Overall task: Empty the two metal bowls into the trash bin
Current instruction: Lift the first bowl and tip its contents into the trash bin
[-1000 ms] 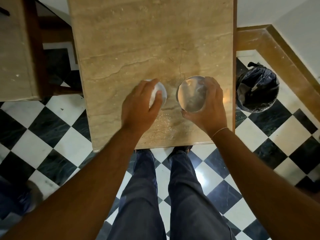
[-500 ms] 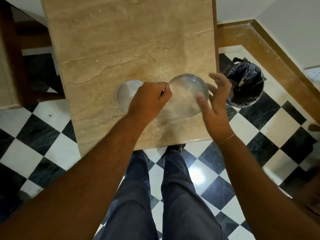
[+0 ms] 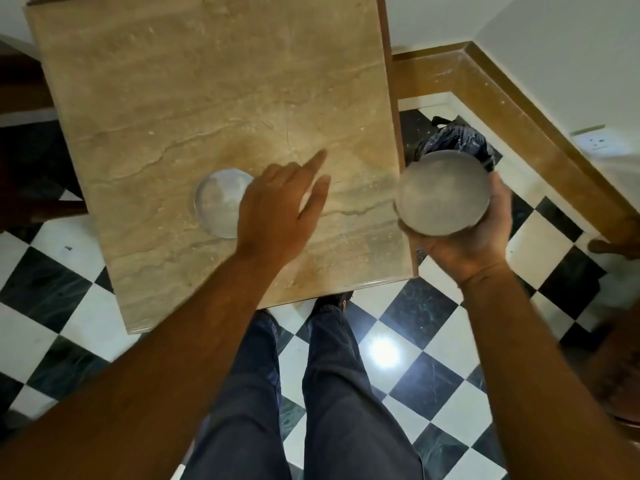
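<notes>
One metal bowl (image 3: 217, 202) rests on the marble table (image 3: 194, 98), partly hidden by my left hand (image 3: 277, 209), which hovers over the tabletop with fingers spread and holds nothing. My right hand (image 3: 464, 237) grips the second metal bowl (image 3: 443, 192) from below and from the right, off the table's right edge. This bowl is lifted and blurred; its contents cannot be made out. The trash bin (image 3: 460, 140), lined with a black bag, stands on the floor just beyond the held bowl, which covers most of it.
The floor (image 3: 433, 386) is black and white checkered tile. My legs (image 3: 311, 393) in dark trousers stand at the table's near edge. A brown skirting (image 3: 519, 112) runs along the white walls behind the bin. Dark wooden furniture (image 3: 20, 91) is at the left.
My right hand has taken the right bowl and carried it off the table's right edge, toward the bin. My left hand let go of that bowl and opened above the table.
</notes>
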`<state>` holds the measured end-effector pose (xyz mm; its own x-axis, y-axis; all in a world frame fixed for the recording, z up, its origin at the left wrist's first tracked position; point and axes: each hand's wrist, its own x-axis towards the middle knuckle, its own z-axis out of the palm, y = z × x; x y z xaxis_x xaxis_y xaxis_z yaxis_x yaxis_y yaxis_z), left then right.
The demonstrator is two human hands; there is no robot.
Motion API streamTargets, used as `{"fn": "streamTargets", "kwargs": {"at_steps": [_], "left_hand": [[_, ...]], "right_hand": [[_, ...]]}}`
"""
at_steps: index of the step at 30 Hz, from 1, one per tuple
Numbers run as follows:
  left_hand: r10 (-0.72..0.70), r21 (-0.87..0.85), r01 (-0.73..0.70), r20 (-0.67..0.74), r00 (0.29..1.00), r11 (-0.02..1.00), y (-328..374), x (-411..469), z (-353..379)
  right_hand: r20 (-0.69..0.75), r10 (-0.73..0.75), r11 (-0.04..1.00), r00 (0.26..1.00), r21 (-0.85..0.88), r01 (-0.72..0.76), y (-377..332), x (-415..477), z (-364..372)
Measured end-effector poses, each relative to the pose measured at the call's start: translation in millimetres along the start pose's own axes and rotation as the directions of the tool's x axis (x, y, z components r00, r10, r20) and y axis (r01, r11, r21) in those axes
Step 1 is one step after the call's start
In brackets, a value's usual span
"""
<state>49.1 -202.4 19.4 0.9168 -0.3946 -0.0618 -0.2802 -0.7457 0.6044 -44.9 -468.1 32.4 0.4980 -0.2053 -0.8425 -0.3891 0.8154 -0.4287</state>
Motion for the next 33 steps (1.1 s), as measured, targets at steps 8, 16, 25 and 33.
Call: {"fn": "streamTargets", "kwargs": {"at_steps": [8,16,25,33], "left_hand": [[-0.179,0.178,0.204,-0.145,0.973,0.963,-67.9,-32.8,-12.8],[-0.139,0.286,0.191,-0.19,0.972,0.939,-85.8,-51.3,-16.2],[-0.21,0.265,0.262,-0.207,0.955,0.928,-95.2,-61.4,-16.5],[-0.232,0.287,0.29,-0.219,0.948,0.913,-93.7,-71.9,-13.2]], "right_hand": [[0.029,-0.861,0.299,0.508,-0.779,0.552,-58.1,41.1,-19.4],[-0.021,-0.77,0.068,0.638,-0.996,0.049,-46.5,104.3,-33.6],[-0.07,-0.775,0.127,0.629,-0.991,0.047,-57.0,95.3,-32.0],[-0.039,-0.843,0.114,0.536,-0.988,0.108,-56.1,105.1,-15.7]]}}
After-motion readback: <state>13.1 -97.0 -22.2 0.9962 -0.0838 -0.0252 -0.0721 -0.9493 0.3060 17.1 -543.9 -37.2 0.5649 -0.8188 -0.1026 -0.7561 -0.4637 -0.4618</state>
